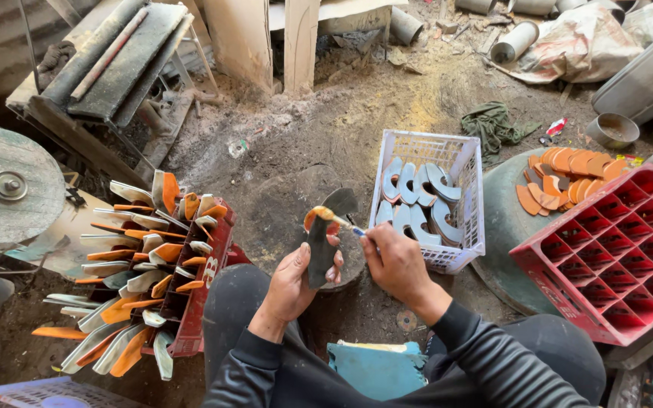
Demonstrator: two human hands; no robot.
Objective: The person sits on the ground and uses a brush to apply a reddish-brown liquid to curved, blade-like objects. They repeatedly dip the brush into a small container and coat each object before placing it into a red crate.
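Observation:
My left hand (294, 281) grips a dark grey curved piece (325, 236), held upright over my lap, its upper left part coated orange. My right hand (396, 264) holds a small brush (341, 221) whose orange-loaded tip touches the top of that piece. Just beyond my right hand stands a white plastic basket (468, 198) holding several grey curved pieces (419, 200). To my left a red crate (205, 291) is stuck full of similar pieces with orange-coated faces (136, 283).
A second red crate (620, 253) with open cells sits at right. Behind it lies a pile of orange pieces (568, 177) on a round dark lid. A grinding disc (9, 185) is far left. Dirt floor, pipes, a green rag (493, 125) and a small bowl (612, 130) lie beyond.

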